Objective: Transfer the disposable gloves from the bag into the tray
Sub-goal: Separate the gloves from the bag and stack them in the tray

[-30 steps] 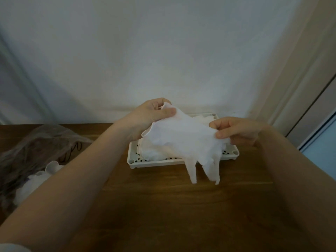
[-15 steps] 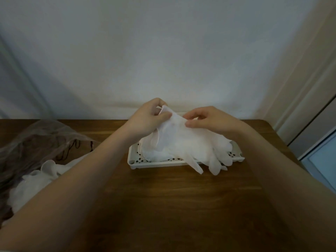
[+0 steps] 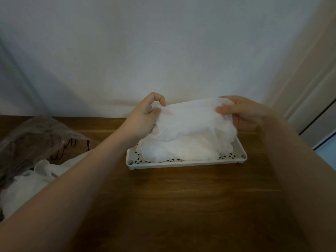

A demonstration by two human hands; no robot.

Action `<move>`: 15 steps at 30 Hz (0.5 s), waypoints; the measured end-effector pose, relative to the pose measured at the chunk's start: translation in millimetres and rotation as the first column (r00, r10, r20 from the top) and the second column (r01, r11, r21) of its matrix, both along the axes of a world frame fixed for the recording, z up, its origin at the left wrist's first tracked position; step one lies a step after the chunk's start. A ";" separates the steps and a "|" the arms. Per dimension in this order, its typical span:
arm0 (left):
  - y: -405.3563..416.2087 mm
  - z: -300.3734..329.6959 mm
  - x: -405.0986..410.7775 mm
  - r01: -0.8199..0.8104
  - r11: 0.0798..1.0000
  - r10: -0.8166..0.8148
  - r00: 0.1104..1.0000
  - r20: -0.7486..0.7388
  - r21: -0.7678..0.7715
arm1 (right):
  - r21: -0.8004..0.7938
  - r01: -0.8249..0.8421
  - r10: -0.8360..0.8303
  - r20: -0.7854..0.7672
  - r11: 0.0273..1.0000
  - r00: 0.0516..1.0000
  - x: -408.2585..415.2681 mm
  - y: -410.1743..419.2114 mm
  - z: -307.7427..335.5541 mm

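A pale wall [image 3: 163,51] fills the background, and below it a brown wooden table [image 3: 190,206] runs across the whole view. At the far left of the table lies a clear plastic bag [image 3: 36,139], crumpled and open, with more white gloves [image 3: 27,184] bunched at its mouth. Near the table's back edge sits a white perforated tray [image 3: 185,163], already heaped with a pile of gloves [image 3: 181,151]. Just above that pile both hands hold one white disposable glove [image 3: 190,119] stretched flat between them, its lower edge sagging onto the pile. The left hand [image 3: 145,117] pinches the glove's left end between thumb and curled fingers. The right hand [image 3: 241,113] grips the right end, thumb on top and fingers curled behind the material
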State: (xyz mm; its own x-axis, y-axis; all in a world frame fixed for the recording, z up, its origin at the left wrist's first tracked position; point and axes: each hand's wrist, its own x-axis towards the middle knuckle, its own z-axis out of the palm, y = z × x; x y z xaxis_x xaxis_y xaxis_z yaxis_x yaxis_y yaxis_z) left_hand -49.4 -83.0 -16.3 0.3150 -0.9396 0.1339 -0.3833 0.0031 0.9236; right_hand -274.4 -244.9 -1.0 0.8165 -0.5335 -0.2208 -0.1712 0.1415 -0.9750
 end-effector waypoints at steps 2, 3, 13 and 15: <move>-1.6 -3.8 0.7 -0.010 0.999 0.008 0.999 0.039 0.034 | -0.208 0.066 -0.101 -0.168 0.976 0.981 10.5 1.7 -0.5; -3.2 -6.1 1.5 -0.011 0.996 0.005 0.998 0.061 0.086 | -0.379 0.046 -0.169 -0.299 0.924 0.939 17.4 3.0 -2.0; -11.8 -17.3 3.5 -0.106 0.931 -0.069 0.890 0.451 0.350 | -0.897 -0.441 -0.322 -0.429 0.039 0.844 80.9 69.6 -45.2; -13.3 -23.7 3.6 -0.128 0.905 -0.134 0.820 0.556 0.406 | -0.787 -0.596 -0.337 -0.611 0.161 0.716 81.6 70.3 -62.9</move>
